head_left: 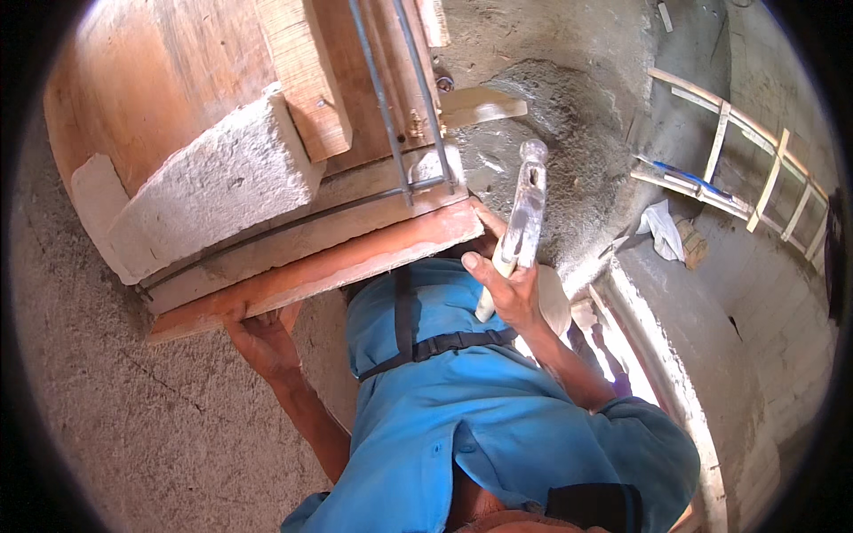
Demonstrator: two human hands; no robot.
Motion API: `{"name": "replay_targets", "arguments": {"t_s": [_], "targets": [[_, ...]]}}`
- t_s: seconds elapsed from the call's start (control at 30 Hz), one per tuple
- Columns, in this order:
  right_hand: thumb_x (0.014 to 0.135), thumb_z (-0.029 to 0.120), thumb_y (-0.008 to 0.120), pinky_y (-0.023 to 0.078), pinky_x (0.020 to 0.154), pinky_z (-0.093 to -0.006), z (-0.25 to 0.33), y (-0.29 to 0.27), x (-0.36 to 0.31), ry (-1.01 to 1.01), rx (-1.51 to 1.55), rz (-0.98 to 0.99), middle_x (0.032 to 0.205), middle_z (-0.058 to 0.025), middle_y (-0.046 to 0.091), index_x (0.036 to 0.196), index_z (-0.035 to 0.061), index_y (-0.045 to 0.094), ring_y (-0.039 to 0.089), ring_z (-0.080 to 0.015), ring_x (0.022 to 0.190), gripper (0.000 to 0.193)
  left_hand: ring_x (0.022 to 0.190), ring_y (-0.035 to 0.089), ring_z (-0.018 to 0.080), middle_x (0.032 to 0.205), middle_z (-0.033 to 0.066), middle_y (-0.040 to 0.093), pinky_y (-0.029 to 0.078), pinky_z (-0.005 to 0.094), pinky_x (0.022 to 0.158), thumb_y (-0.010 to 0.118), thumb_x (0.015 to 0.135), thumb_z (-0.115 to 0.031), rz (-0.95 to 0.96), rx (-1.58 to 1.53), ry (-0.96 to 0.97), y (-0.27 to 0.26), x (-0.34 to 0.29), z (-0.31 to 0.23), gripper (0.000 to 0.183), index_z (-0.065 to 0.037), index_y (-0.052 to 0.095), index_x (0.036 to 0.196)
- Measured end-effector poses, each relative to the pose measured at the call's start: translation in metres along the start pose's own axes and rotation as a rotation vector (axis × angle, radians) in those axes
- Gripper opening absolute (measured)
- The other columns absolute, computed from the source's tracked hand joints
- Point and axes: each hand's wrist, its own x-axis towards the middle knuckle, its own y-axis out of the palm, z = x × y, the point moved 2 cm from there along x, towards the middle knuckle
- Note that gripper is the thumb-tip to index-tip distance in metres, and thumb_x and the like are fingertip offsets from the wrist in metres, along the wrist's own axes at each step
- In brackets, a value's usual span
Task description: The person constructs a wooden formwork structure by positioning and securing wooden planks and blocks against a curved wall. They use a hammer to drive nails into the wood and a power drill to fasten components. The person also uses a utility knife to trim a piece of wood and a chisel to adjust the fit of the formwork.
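Observation:
My right hand [517, 289] is wrapped round a hammer [526, 200]. Its metal head points up and away from me, and part of a pale handle shows below the fingers. My left hand [264, 345] grips the near lower edge of a reddish wooden board [311, 268]; some of its fingers are hidden behind the wood. The board lies along the near edge of a wooden panel [169, 75]. A thin steel bar [267, 233] runs beside it, and a rough white block [218, 169] rests on the panel.
More steel bars [378, 80] and a short timber piece [306, 75] are on the panel. Wet-looking grey mortar [569, 115] lies beyond the hammer. At right are a wooden ladder-like frame [721, 142], a blue rod-like thing [684, 175] and a white bag [659, 229].

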Motion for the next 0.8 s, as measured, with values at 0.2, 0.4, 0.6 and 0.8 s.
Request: {"name": "replay_targets", "arguments": {"t_s": [0.2, 0.4, 0.6, 0.8], "targets": [[0.093, 0.017, 0.071, 0.037, 0.114, -0.0375, -0.027, -0.007, 0.004, -0.053, 0.061, 0.008, 0.143, -0.021, 0.056, 0.144, -0.0091, 0.046, 0.052, -0.0261, 0.134, 0.063, 0.101, 0.061, 0.0179, 0.109, 0.0049, 0.065, 0.05, 0.037, 0.092, 0.063, 0.097, -0.019, 0.055, -0.074, -0.013, -0.012, 0.009, 0.0, 0.023, -0.007, 0.062, 0.117], [0.093, 0.015, 0.07, 0.038, 0.113, -0.0385, -0.027, -0.005, 0.007, -0.027, 0.052, 0.021, 0.141, -0.0207, 0.056, 0.145, -0.0103, 0.044, 0.053, -0.0254, 0.132, 0.064, 0.083, 0.059, 0.0113, 0.096, -0.0013, 0.066, 0.05, 0.0322, 0.082, 0.063, 0.098, -0.02, -0.036, -0.091, 0.013, 0.011, -0.002, 0.003, 0.013, -0.01, 0.064, 0.106], [0.09, 0.022, 0.072, 0.037, 0.113, -0.0403, -0.011, -0.002, 0.008, -0.138, -0.012, -0.022, 0.136, -0.0229, 0.061, 0.134, -0.0068, 0.059, 0.055, -0.0304, 0.131, 0.054, 0.089, 0.059, 0.0137, 0.105, 0.0009, 0.066, 0.048, 0.0375, 0.085, 0.063, 0.098, -0.022, 0.046, -0.077, -0.039, -0.024, 0.014, 0.004, 0.025, -0.01, 0.061, 0.12], [0.087, 0.015, 0.073, 0.039, 0.112, -0.044, -0.008, -0.007, -0.002, -0.188, -0.07, -0.075, 0.134, -0.0227, 0.062, 0.126, -0.0042, 0.063, 0.057, -0.032, 0.128, 0.045, 0.105, 0.059, 0.015, 0.117, 0.0024, 0.065, 0.047, 0.0375, 0.09, 0.062, 0.098, -0.025, 0.086, -0.006, -0.044, -0.027, 0.004, -0.006, 0.031, -0.009, 0.06, 0.125]]}}
